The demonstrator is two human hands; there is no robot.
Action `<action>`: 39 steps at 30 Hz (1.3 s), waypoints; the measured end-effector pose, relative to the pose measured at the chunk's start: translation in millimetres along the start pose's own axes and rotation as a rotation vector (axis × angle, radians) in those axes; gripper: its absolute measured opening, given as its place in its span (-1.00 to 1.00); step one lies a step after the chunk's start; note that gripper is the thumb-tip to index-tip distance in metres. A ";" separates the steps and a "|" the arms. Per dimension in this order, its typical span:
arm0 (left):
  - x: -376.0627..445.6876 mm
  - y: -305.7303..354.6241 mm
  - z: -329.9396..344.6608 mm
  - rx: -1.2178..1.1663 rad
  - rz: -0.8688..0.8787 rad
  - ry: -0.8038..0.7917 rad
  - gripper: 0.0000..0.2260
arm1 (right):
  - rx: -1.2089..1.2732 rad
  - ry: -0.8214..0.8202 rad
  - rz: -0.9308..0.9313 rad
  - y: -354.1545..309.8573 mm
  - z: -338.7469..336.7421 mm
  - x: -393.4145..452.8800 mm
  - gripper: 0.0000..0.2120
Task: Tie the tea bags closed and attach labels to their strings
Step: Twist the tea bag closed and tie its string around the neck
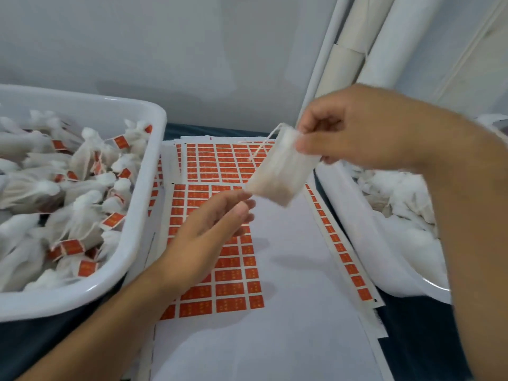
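Observation:
My right hand (354, 125) pinches the top edge of a white tea bag (280, 171), which hangs tilted in the air above the label sheets. A loop of white string (268, 141) sticks out of the bag's top to the left. My left hand (209, 226) hovers just below and left of the bag, fingers relaxed and holding nothing, its fingertips close to the bag's lower corner. Sheets of orange-red labels (228, 270) lie flat on the table beneath both hands.
A white tub (148, 204) at the left holds several tied tea bags with orange labels. Another white tub (357, 229) at the right holds untied white bags. White rolls (351, 50) lean against the wall behind. Dark table edge shows at the bottom corners.

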State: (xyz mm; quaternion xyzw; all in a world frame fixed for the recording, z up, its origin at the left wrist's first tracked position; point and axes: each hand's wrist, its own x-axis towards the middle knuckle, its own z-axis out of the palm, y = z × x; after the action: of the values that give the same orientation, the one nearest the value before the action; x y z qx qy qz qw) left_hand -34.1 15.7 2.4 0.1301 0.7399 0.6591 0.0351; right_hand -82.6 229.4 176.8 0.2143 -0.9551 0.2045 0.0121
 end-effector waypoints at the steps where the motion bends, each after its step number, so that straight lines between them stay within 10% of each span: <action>1: -0.1 1.5 0.1 -0.073 -0.007 0.011 -0.48 | 0.040 -0.018 -0.015 -2.8 15.2 2.9 -0.90; 16: 7.3 -12.9 0.7 0.182 -0.135 0.231 -0.90 | 0.594 -0.076 -0.004 29.0 135.6 19.7 -0.77; 39: 2.0 -16.1 3.4 0.289 -0.092 0.116 -0.68 | 1.125 0.389 0.137 23.6 156.9 3.6 -0.82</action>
State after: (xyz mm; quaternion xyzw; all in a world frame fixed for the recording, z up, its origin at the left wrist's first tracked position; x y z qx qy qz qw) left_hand -37.6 17.9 -13.6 0.0615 0.8331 0.5497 0.0034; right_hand -85.5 185.2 24.4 0.0845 -0.6922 0.7144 0.0581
